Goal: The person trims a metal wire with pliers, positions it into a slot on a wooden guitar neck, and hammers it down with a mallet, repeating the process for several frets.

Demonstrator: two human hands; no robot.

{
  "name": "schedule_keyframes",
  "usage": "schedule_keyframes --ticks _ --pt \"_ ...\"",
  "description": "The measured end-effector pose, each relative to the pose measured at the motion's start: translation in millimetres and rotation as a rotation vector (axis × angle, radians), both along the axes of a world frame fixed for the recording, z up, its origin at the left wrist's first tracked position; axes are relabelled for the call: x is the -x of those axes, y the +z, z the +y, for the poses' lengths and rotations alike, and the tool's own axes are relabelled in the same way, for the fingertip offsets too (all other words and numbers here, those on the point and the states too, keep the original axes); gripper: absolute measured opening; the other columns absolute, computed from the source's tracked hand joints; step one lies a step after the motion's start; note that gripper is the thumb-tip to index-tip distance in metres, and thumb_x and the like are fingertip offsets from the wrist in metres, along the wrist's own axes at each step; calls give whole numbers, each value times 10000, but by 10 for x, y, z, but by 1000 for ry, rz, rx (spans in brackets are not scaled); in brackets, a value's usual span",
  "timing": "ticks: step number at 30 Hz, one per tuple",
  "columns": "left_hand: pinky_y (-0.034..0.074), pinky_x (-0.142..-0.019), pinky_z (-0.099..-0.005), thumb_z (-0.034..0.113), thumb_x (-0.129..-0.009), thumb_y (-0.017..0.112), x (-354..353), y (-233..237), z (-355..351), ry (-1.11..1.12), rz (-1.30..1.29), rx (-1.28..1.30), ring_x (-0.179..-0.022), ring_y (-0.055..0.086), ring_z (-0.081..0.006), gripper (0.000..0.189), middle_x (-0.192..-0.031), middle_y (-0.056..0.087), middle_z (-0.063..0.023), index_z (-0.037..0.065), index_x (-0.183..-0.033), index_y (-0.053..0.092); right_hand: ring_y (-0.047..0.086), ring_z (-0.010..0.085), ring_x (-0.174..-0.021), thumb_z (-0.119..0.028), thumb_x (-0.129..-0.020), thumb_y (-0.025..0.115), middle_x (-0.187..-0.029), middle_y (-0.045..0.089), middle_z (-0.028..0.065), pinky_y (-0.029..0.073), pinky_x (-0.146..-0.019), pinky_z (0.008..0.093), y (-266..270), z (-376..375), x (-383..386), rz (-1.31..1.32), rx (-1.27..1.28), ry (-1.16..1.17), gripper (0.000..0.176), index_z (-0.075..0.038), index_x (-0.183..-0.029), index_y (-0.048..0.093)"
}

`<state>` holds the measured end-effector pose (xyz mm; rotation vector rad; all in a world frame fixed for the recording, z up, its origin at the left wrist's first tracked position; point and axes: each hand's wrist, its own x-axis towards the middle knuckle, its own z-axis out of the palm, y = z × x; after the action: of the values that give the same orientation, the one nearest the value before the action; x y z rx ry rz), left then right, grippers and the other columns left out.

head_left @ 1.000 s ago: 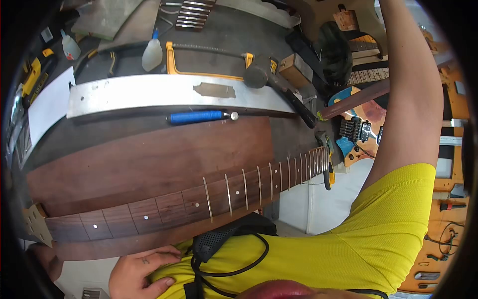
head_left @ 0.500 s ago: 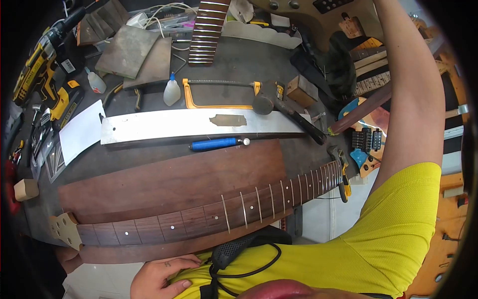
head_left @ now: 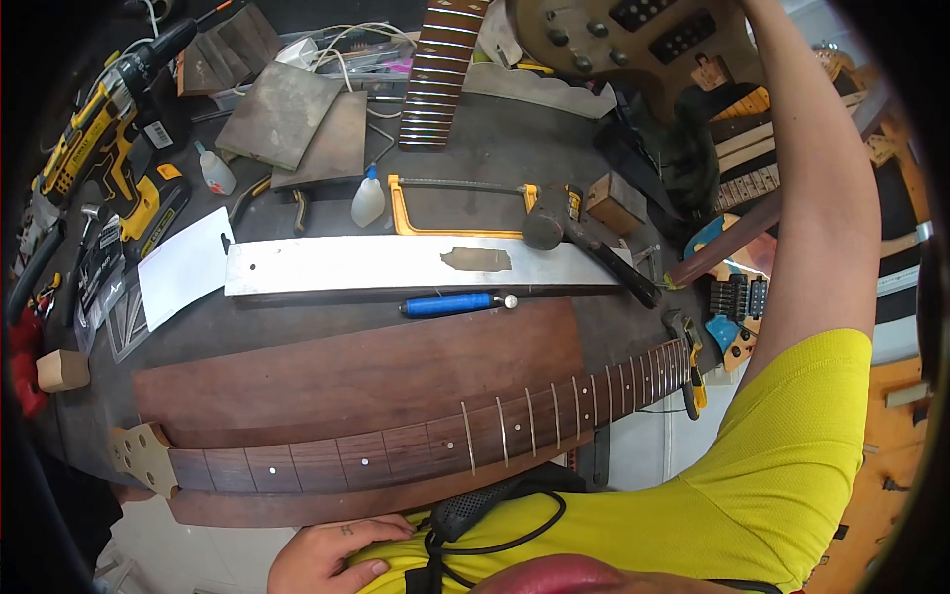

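My left hand (head_left: pixel 336 556) lies on the yellow shirt at the bottom, its thumb apart from the fingers. Some fingertips are hard to see against the cloth. My right arm (head_left: pixel 823 168) reaches up along the right side, and its hand is out of the frame. In front of me a guitar neck (head_left: pixel 426 443) lies on a brown wooden board (head_left: pixel 356 361). Metal frets cross its right part, while the left part shows bare slots and dots. The pale headstock (head_left: pixel 146 460) points left. Yellow-handled cutters (head_left: pixel 695 368) are at the neck's right end.
Behind the board lie a blue-handled tool (head_left: pixel 450 304), a long metal bar (head_left: pixel 346 262), a hammer (head_left: pixel 594 247) and a yellow hacksaw (head_left: pixel 460 230). A glue bottle (head_left: pixel 367 202) stands nearby. A drill (head_left: pixel 99 139) is at left, a second fretted neck (head_left: pixel 440 79) at the back.
The view has shifted slightly, so the bench things appear lower and further right, and more of the guitar body shows at the top. My left hand still lies on the shirt.
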<state>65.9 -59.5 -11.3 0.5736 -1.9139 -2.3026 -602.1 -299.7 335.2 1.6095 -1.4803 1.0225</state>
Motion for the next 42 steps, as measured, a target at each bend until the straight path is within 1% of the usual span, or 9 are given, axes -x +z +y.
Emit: schedule_keyframes --ticks 4,10,16,19,24,27,32,35,42 --pt "517 -1128 -416 176 -1026 682 -22 -29 -14 -41 25 -9 -1311 694 -402 425 -1341 726 -276 -102 -1347 675 452 114 -610 -403 -1041 710 -595 495 16 406 -595 361 -161 92 171 -42 -60 -2 565 12 -662 649" --pt "510 -1136 -401 140 -1066 625 -68 -77 -28 -38 74 -98 -1335 680 -393 387 -1385 708 -262 -94 -1372 670 476 82 -630 -342 -1061 693 -622 530 19 399 -596 317 -474 158 193 -17 -189 328 470 18 -762 731" --pt "511 -1135 -366 132 -1104 580 -101 -31 -108 -125 -28 -82 -1347 678 -349 359 -1466 681 -215 -32 -1411 665 611 130 -892 -301 -1104 595 -909 711 48 491 -860 290 -739 227 196 13 -384 184 397 70 -1012 704" --pt "493 -1156 -360 140 -1121 561 -112 36 -111 -150 -99 -120 -1371 661 -340 366 -1490 666 -207 -17 -1441 645 646 129 -919 -363 -1076 669 -970 771 63 496 -873 273 -726 236 217 -26 -478 183 442 62 -1142 770" --pt "428 -1217 -356 151 -1159 507 -279 -374 -27 -183 -32 -231 -1466 577 -299 407 -1559 611 -190 -15 -1525 573 538 101 -863 -314 -1096 596 -900 629 -2 445 -799 263 -817 294 114 -124 -426 233 367 24 -978 676" --pt "396 -1238 -351 192 -1164 534 -359 -614 20 -184 -78 -627 -1491 526 -257 449 -1588 581 -173 -29 -1555 544 528 92 -849 -307 -1086 586 -875 603 -14 428 -773 263 -773 270 373 -197 -455 241 351 2 -939 665" --pt "370 -1258 -368 167 -1018 788 -388 -713 -53 107 -203 -528 -1463 527 -247 685 -1614 551 -164 -46 -1594 486 476 65 -770 -252 -1005 525 -786 539 -48 354 -686 254 -554 340 211 -273 -726 132 275 -33 -884 640" --pt "455 -1180 -418 153 -956 854 -436 -990 90 285 -322 -321 -1372 591 -293 579 -1461 665 -187 -47 -1447 623 465 64 -754 -253 -994 523 -777 527 -52 349 -676 260 -585 342 -72 -131 -670 2 259 -48 -881 633" --pt "460 -1175 -419 152 -955 850 -340 -1501 248 713 -187 54 -1363 597 -297 568 -1454 668 -188 -43 -1440 629 443 106 -764 -222 -964 545 -751 488 -4 364 -707 292 -813 648 -365 -231 -469 53 251 -23 -817 582"
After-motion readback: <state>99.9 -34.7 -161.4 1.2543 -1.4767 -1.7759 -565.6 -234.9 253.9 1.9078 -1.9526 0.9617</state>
